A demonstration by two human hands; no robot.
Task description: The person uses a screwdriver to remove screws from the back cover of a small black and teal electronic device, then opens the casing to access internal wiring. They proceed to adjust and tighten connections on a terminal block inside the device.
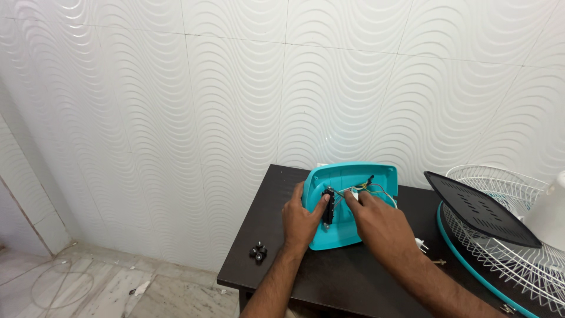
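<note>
- Gripping the left rim of the teal plastic fan base shell (pixel 365 179), left hand (pixel 301 221) has its thumb pressed on the black switch block (pixel 328 207) inside the shell.
- Right hand (pixel 376 224) reaches in from the right, fingertips pinched at the wires (pixel 368 187) next to the switch block; can't tell if it actually has a wire or just touches them.
- Shell sits upside down, open side up, near the back edge of the dark worktop (pixel 329 277), tilted up toward the wall.
- Shell contents: switch block, a bundle of yellow, green and white wires, a small black part at the top end of the wires. Nothing else visible in it.
- Risks, my read: pulling on the thin wires could tear one off its terminal; shell could slip since only one hand steadies it.
- Black knobs (pixel 258 252) lie loose near the worktop's left edge, a nudge would send them to the floor.
- White plug (pixel 420 242) and a screw (pixel 438 261) lie right of the right hand.
- White wire fan guard (pixel 500 247) with a black panel (pixel 479 209) on it sits far right.
</note>
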